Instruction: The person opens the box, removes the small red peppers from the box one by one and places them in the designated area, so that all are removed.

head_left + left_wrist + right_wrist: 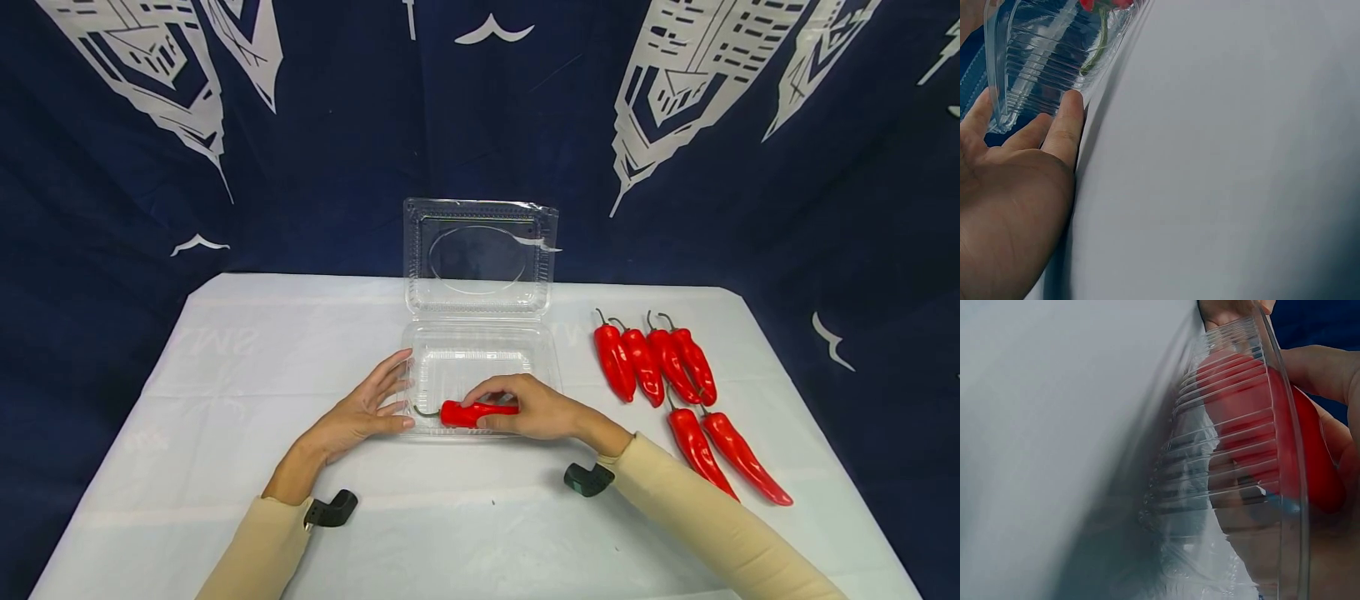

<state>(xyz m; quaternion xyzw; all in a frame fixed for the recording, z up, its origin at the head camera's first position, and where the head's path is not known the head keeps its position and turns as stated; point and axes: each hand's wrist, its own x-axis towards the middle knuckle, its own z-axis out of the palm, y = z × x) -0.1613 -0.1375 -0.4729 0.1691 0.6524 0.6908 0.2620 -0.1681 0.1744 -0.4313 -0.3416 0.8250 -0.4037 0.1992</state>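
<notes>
Right hand (528, 410) at the near edge of the clear box (480, 367), fingers curled round a red pepper (468, 413). The pepper lies crosswise inside the box, along its near wall, green stem pointing left. In the right wrist view the pepper (1310, 462) shows through the ribbed box wall (1235, 456), with fingers (1319, 369) wrapped over it.

Left hand (360, 412) flat, fingers straight and slightly spread, fingertips against the box's left near corner. It holds nothing. The left wrist view confirms this: fingers (1066, 125) touch the ribbed wall (1041, 69) from outside, and the pepper stem (1099, 47) shows through the plastic just above them.

Both hands and the box rest on a white cloth (225, 400) over the table. Both arms wear beige sleeves (697, 508), with a black mount at each wrist.

Right of the box, well apart from it, six more red peppers lie on the cloth. Two (723, 454) lie nearer, side by side, beside the right forearm. Four (652, 362) lie farther back in a tight row, stems pointing away.

The box lid (480, 258) stands open and upright behind the tray, hinged at the far edge.

Backdrop: dark blue curtain (337, 125) with a white building print.
</notes>
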